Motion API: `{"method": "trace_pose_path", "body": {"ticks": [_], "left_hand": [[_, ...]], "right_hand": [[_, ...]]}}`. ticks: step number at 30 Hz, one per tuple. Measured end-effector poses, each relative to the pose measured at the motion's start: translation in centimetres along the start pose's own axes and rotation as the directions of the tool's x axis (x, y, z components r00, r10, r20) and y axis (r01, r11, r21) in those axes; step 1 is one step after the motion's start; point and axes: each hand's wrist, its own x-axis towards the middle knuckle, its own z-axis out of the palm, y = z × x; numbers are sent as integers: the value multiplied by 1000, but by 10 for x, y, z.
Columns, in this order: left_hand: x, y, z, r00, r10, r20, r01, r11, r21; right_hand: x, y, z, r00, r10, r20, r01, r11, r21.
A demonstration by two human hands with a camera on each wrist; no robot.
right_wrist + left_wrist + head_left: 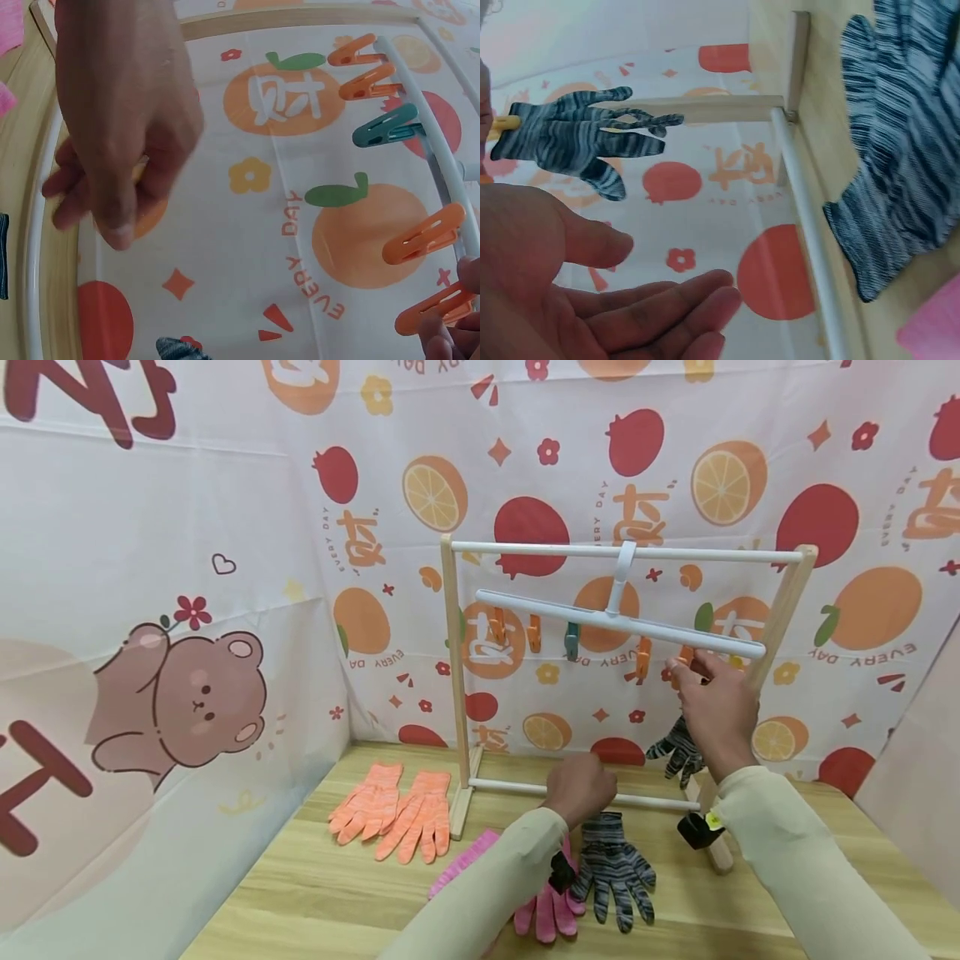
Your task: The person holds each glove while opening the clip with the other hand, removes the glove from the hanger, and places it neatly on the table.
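Note:
My right hand pinches an orange clothespin near the right end of a white hanger. A black-and-grey striped glove hangs below that end, its cuff in a yellow clothespin. More clothespins hang along the bar: orange ones and a teal one. My left hand is empty over the lower rail, thumb apart from loosely bent fingers in the left wrist view. Just below it on the table lies the other striped glove.
The hanger hooks on the top rail of a wooden rack. A pair of orange gloves lies left of the rack on the wooden table. Pink gloves lie partly under my left forearm. A fruit-printed cloth hangs behind.

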Motion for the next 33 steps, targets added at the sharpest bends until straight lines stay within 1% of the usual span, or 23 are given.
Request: {"method": "trace_pose_path", "body": {"ticks": [3, 6, 9, 12, 16, 18, 21, 25, 27, 30, 33], "left_hand": [[2, 6, -1, 999, 34, -9, -34, 999, -8], [3, 10, 0, 1000, 29, -5, -29, 999, -25], [4, 12, 2, 1000, 19, -5, -19, 999, -34], [6, 15, 3, 1000, 28, -6, -28, 999, -39], [8, 19, 5, 999, 43, 0, -43, 998, -44], [9, 22, 5, 998, 56, -10, -56, 998, -38], [9, 25, 4, 997, 78, -22, -79, 996, -43], [10, 26, 2, 993, 113, -38, -115, 991, -62], [10, 26, 2, 992, 122, -44, -125, 990, -63], [10, 26, 2, 992, 119, -39, -122, 990, -66], [10, 25, 3, 993, 114, -32, -116, 991, -72]], "right_hand": [[-1, 1, -1, 1000, -12, -22, 11, 1000, -5], [-3, 2, -2, 999, -26, -34, 26, 1000, 7], [-5, 3, -2, 998, -45, -54, 45, 999, -4], [-5, 4, -2, 994, -61, -88, 58, 998, -34], [-6, 4, -3, 991, -71, -111, 67, 997, -36], [-6, 4, -3, 988, -89, -127, 85, 996, -42], [-7, 5, -3, 975, -130, -179, 123, 991, -49], [-6, 6, -7, 945, -174, -275, 169, 985, -43], [-5, 7, -10, 929, -178, -323, 177, 984, -35], [-4, 11, -16, 914, -153, -376, 155, 988, -26], [-2, 17, -20, 915, -106, -390, 105, 994, -23]]}}
